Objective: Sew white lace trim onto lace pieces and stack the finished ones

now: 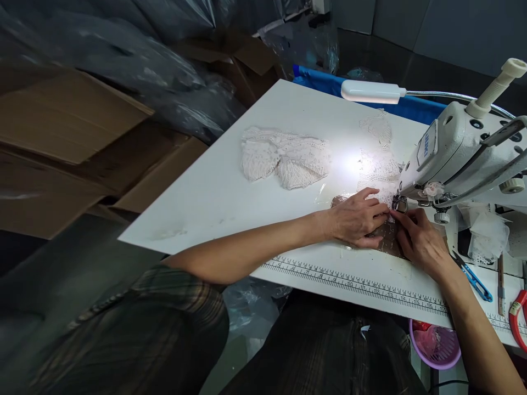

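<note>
At the sewing machine's presser foot [399,204], white lace fabric [376,178] lies on the table under the lamp's bright glare. My left hand [357,220] rests on the near end of that lace, palm down, fingers bent and spread apart. Just right of it, my right hand [424,241] has its thumb and forefinger together at the lace edge, close to the foot. What lies between those fingertips is small and partly hidden. Farther left on the table is a separate gathered piece of white lace [286,156], touched by neither hand.
The white sewing machine [444,148] stands at right, with a lamp [370,91] behind. Blue thread snips [473,280] and red-handled scissors [519,318] lie right of my forearm. A printed ruler [349,284] edges the table. A purple basket [442,356] sits below; cardboard boxes [61,120] stand left.
</note>
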The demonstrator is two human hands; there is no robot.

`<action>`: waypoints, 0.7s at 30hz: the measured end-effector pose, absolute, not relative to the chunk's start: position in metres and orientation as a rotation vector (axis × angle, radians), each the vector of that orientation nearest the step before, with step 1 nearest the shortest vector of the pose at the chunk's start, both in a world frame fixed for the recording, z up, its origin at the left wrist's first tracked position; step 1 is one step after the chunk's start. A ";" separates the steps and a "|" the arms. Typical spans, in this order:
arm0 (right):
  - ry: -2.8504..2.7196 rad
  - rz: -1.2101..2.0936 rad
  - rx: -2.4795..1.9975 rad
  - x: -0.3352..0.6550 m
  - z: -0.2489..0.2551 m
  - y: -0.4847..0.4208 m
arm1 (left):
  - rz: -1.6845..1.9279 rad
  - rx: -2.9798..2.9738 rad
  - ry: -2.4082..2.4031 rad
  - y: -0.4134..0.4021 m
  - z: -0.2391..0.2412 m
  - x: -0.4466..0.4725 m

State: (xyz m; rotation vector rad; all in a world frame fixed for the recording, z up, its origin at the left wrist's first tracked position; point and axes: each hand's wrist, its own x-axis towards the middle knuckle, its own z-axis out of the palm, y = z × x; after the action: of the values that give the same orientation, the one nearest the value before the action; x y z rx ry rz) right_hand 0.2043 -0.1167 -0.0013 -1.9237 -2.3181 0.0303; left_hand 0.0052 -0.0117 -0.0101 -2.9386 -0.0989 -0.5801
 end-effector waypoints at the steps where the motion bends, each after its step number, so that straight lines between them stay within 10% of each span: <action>1: -2.314 0.026 -1.933 0.205 -0.001 -0.117 | -0.560 -2.942 -0.111 -0.011 -0.010 0.005; 21: -2.060 0.339 -1.754 0.220 0.012 -0.123 | -0.340 -3.078 -0.309 -0.004 -0.003 0.009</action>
State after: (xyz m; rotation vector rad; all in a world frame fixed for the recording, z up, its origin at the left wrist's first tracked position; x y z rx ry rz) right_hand 0.2197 -0.1226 0.0117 -1.7543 -2.0596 0.3391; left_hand 0.0093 -0.0043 -0.0033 -3.0779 -0.3089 -0.3398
